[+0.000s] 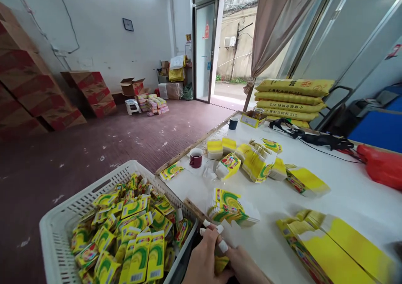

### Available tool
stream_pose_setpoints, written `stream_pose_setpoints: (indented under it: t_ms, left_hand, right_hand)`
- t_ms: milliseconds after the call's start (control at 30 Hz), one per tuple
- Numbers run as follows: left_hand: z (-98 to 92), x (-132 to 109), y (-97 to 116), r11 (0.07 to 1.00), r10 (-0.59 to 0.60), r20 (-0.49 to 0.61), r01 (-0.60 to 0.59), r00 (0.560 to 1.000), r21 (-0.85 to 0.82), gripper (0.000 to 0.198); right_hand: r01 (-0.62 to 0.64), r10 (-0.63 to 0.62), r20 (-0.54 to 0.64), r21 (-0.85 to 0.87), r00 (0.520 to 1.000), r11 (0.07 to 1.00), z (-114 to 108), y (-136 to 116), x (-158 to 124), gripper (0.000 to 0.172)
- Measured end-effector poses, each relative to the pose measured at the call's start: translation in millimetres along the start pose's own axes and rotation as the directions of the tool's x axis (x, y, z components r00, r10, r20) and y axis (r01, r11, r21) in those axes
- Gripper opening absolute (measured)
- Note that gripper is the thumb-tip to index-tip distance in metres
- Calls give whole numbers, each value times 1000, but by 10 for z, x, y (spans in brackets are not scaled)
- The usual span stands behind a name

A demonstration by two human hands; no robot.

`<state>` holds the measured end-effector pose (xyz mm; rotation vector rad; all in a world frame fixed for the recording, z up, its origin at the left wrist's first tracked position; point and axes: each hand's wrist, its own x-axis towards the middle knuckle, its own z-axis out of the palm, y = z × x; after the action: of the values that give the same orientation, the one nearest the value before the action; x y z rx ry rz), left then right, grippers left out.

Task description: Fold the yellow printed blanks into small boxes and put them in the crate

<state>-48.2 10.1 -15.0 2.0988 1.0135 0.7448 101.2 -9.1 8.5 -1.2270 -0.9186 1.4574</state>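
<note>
Both my hands meet at the bottom centre, at the near edge of the white table [345,200]. My left hand [204,259] and my right hand [241,265] are closed together around a small yellow-and-green packet [220,264], which shows between the fingers. Just beyond them lies a fanned stack of flat yellow-green packets [230,208]. To the left stands a white plastic basket [59,229] filled with several of the same packets [132,229].
On the table are more packet stacks [257,160], yellow cartons [333,250], a red mug [196,157], a dark cup [233,123], a black cable and a red object [381,167]. Yellow sacks [292,98] are piled behind. Cardboard boxes [34,95] line the left wall; the door stands open.
</note>
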Motion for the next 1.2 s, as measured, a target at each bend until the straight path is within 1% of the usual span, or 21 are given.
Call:
stream_pose_setpoints:
  t_ms: [67,133,200,267,333,433,533,633,700,767,867,900,967,1033,1100,1167,1200]
  left_hand:
    - [61,42,-45,1000,7,-18,-7,1000,0,78]
    - [113,81,-82,1000,-17,-47,17,999,1,76]
    - [141,117,-106,999,-48,-58,49,997,1,77]
    - [147,154,-118,999,-53,-36,53,998,10,75]
    - [145,189,-125,999,-43,-11,43,999,25,70]
    - [160,227,-126,997,-72,-8,72,997,36,68]
    - [196,256,-92,991,-134,-53,135,990,7,69]
    - [213,293,-16,985,-171,-101,168,980,-37,69]
    - [208,319,37,981,-193,-93,189,977,-54,67]
    - [208,338,72,969,-243,-78,239,967,-60,68]
    - [263,349,75,950,-307,-74,302,949,-76,73]
    - [298,347,62,947,-315,-86,309,945,-85,75]
    - [369,335,19,944,-327,-139,318,935,-86,76]
    - [405,314,-42,950,-310,-238,310,921,-37,74]
    - [370,292,-102,967,-220,-326,250,919,52,70]
    - [263,282,-134,980,-111,-344,160,932,117,60]
    - [190,283,-133,985,-74,-324,120,943,123,56]
  right_hand:
    - [-69,69,6,63,998,996,0,16,54,69]
    - [-92,94,-11,142,995,986,-3,35,103,74]
    - [-70,82,-59,188,995,980,-22,55,147,77]
    - [-43,65,-104,200,992,979,-58,75,181,77]
    - [-31,57,-117,212,991,977,-97,99,206,78]
    - [-4,28,-106,224,994,974,-132,129,233,81]
    - [22,-4,-94,199,996,980,-141,124,256,84]
    - [41,-34,-46,153,998,987,-179,97,264,88]
    - [77,-78,15,89,997,993,-244,85,253,88]
    - [171,-168,94,-29,981,985,-331,81,234,80]
    - [383,-341,208,-210,917,900,-436,81,213,60]
    - [429,-379,227,-243,897,870,-451,83,213,55]
    - [468,-414,232,-274,880,840,-456,96,227,46]
    - [479,-429,221,-289,876,829,-450,131,257,43]
    - [488,-456,174,-305,873,818,-462,198,296,43]
    - [469,-461,103,-321,881,823,-499,288,338,44]
    - [459,-460,80,-329,884,825,-521,335,359,46]
